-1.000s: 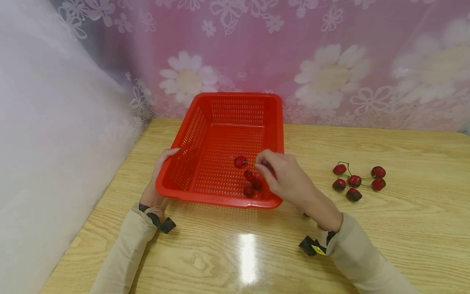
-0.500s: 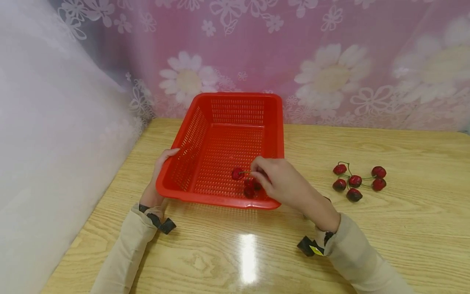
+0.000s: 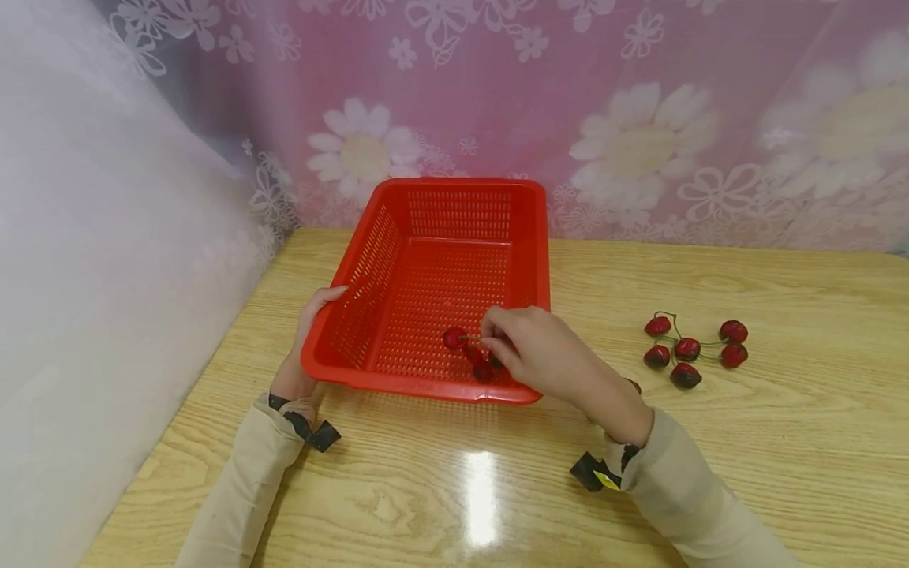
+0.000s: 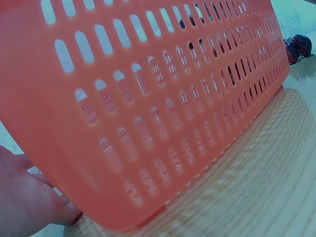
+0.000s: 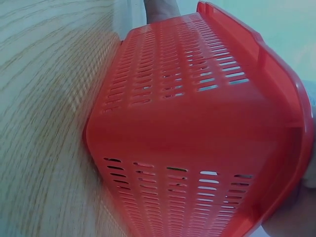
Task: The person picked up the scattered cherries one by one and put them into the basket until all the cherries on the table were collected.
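Note:
A red plastic basket (image 3: 419, 388) with slotted walls sits on the table. My left hand (image 3: 310, 335) holds its left side, the thumb laid over the rim and the fingers on the outside; in the left wrist view that hand (image 4: 29, 197) shows beside the basket's corner. Over the near right part of the basket, my right hand (image 3: 543, 351) pinches the thin stem of a dark red cherry (image 3: 454, 338). The cherry hangs low, just left of the fingertips. Several other cherries (image 3: 484, 369) lie below it on the basket floor, partly hidden by the right hand.
On the table (image 3: 710, 457) to the right lies a loose group of stemmed cherries (image 3: 686, 349). A dark cherry-like thing (image 3: 634, 385) peeks out beside the right forearm. A pink floral curtain (image 3: 497, 118) hangs behind the table, and white sheeting (image 3: 128, 276) covers the left side.
My right hand has moved down and left inside the basket, carrying the cherry nearer to the others there. The left hand and the basket have stayed put.

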Available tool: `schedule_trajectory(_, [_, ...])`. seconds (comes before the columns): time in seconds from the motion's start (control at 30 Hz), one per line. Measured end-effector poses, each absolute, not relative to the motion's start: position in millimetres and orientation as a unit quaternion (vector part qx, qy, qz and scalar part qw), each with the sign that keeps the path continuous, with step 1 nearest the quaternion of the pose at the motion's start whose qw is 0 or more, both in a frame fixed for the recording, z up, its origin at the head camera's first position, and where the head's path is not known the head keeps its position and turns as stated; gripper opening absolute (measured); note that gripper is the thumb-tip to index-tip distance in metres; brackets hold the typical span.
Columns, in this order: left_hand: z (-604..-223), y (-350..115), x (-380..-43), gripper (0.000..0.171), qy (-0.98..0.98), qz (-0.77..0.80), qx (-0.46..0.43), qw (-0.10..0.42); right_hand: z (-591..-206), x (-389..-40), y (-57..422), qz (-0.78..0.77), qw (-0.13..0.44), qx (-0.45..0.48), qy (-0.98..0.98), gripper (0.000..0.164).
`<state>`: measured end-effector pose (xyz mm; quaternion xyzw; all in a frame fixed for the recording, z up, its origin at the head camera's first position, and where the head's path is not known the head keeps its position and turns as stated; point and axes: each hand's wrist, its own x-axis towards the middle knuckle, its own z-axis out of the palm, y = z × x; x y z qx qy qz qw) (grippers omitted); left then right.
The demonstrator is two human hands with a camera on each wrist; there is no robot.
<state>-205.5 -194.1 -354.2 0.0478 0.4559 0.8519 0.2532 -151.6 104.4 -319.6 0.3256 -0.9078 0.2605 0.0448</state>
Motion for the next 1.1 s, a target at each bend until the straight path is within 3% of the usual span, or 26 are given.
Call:
schedule_trajectory(0.3, [-357.0,-193.3,-206.2,0.036,0.444,0.855,0.057,0.261,-322.9,-151.1,107.5,0.271,0.062,0.326,-0.904,0.004])
schedule_trajectory(0.57, [-354.9,-194.6,-205.7,0.034,0.446,0.856,0.039,0.259,-325.4,-150.8,119.5,0.314,0.214,0.354,-0.855,0.008])
schedule_trajectory(0.7, [-354.3,-195.2,-205.3,0.034,0.444,0.856,0.046,0.262,-325.4,-152.1,131.8,0.316,0.255,0.354,-0.842,0.01])
schedule_trajectory(1.0, [-354.0,-195.5,-203.9,0.036,0.463,0.847,0.042,0.257,-330.8,-158.0,187.0,0.271,0.279,0.286,-0.876,0.009])
schedule_trajectory(1.1, [-352.1,-195.7,-204.4,0.035,0.457,0.851,0.039,0.257,-331.8,-158.5,210.5,0.242,0.263,0.239,-0.903,0.008])
